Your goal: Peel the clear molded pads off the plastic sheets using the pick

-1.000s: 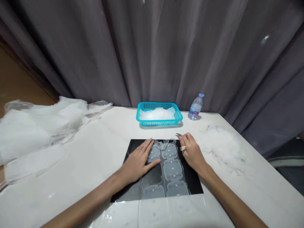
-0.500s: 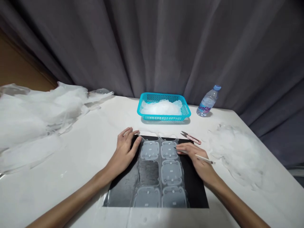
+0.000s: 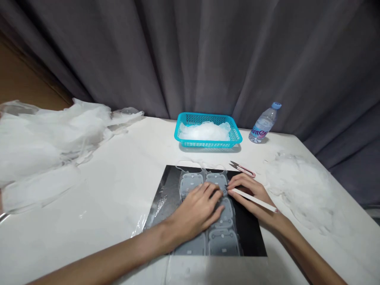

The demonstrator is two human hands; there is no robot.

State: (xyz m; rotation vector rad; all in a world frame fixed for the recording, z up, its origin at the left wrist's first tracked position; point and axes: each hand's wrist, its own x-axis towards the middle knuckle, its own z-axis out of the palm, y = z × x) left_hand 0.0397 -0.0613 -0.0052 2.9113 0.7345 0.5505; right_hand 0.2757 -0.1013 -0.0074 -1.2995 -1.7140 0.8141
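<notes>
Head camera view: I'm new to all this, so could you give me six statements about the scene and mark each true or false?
1. The right hand holds a slim, white-handled tool. True.
2. The left hand lies over a clear moulded sheet. True.
3. The left hand holds snips. False: the pink-handled snips lie loose, beyond the right hand.
4. The board under the sheet is white. False: the board is black.
5. The blue basket holds white, filmy material. True.
6. A bottle stands to the left of the basket. False: the bottle is to its right.
</notes>
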